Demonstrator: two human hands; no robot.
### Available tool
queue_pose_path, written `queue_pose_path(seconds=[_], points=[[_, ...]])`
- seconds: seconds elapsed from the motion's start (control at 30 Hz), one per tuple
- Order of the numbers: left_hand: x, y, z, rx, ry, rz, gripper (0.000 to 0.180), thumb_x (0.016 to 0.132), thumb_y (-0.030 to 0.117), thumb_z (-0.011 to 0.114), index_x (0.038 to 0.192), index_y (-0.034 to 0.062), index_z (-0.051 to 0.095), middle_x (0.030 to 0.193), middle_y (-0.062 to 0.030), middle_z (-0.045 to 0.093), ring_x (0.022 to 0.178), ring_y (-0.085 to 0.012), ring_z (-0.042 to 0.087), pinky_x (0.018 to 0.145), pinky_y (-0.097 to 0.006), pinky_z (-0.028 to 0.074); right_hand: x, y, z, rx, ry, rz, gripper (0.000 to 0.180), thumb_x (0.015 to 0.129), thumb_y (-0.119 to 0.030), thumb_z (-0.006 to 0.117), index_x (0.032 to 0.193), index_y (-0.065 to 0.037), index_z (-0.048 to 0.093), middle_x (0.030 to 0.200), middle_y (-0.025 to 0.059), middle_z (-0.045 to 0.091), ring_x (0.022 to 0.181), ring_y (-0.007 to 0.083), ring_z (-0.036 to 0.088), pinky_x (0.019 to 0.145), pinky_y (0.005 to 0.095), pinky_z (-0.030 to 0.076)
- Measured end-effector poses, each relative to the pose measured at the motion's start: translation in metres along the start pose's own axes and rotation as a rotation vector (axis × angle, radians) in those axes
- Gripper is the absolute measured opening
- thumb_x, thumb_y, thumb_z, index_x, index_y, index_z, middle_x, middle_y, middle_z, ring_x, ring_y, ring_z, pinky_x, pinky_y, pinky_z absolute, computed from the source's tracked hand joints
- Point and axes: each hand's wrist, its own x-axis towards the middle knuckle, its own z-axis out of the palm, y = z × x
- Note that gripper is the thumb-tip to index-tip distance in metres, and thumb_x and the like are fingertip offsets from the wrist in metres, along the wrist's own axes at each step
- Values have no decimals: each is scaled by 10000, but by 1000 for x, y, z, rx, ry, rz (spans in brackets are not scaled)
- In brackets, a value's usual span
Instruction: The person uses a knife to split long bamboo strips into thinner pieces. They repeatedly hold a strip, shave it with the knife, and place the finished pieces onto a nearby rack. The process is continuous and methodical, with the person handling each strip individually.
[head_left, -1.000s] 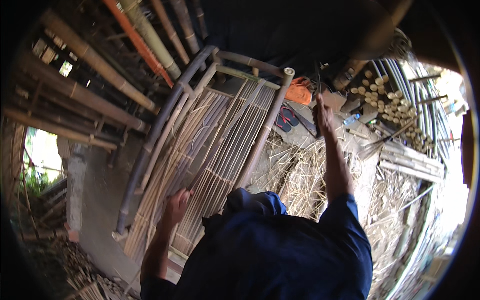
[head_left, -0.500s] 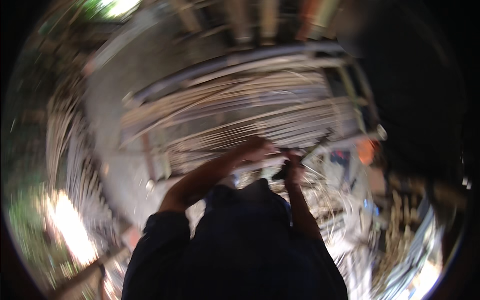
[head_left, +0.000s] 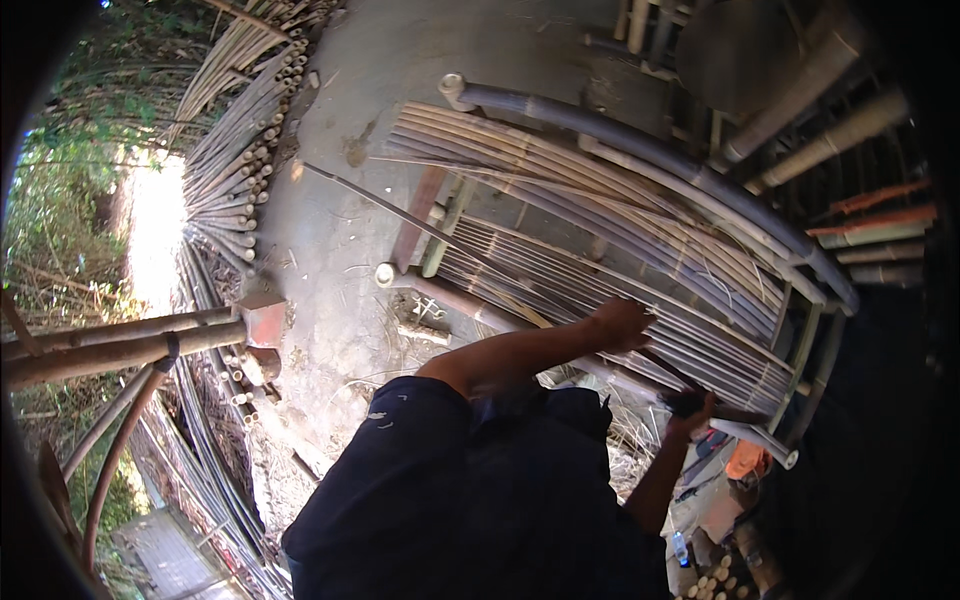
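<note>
My left hand is closed over the slatted bamboo bench, its fingers wrapped round a long thin bamboo strip. The strip slants from the floor at upper left across the bench and continues past that hand toward my right one. Lower and to the right, my right hand is closed by the bench's near rail. A dark, flat, knife-like blade sticks out to the right from it. Something black lies at its fingers, too small to make out. The grip on the handle is hidden.
Stacked bamboo poles lie at the far left, near a pole trestle. A thick dark bamboo rail runs along the bench's far side. An orange cloth and a bottle are at lower right.
My view has swung left, so the bench now slants down to the right and the pole stack shows. Both hands appear farther right and lower, with a wider gap between them.
</note>
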Motion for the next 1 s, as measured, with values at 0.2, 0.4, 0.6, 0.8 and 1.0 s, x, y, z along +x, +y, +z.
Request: queue_pose_path(seconds=[0.2,0.4,0.6,0.8,1.0], points=[[-101,-140,-73,102,6,-440,647,975,590,409,1317,62,558,1292,-162,594,1297,-339,479,1171,-588,215,16,-26,-11,-125,-60,-143,394,943,-501,571,872,-119,632,741,37,629,701,193,626,717,374,538],[-151,-187,-78,59,76,-334,536,940,587,501,828,98,691,786,-114,682,838,-321,665,873,-482,454,59,-42,-38,-123,-71,-97,442,949,-543,538,903,-113,632,789,49,640,725,196,620,699,358,520],[-135,-148,-56,127,424,-62,406,864,497,667,710,122,634,651,-48,610,698,-279,627,717,-422,433,85,-55,-42,-80,68,-110,467,965,-553,497,942,-103,621,808,38,614,723,186,585,694,350,497],[-107,-97,-46,135,508,-43,378,844,484,691,701,138,637,658,-33,603,720,-240,618,754,-407,407,96,-63,-58,-233,-36,-51,525,966,-599,474,1058,-113,651,737,8,585,641,137,555,593,307,487],[-80,-50,-32,99,378,-92,320,838,441,701,760,132,665,722,-43,637,792,-263,637,806,-430,413,101,-59,-56,-112,-48,79,411,949,-538,566,1001,-141,661,702,7,596,564,141,542,505,301,456]])
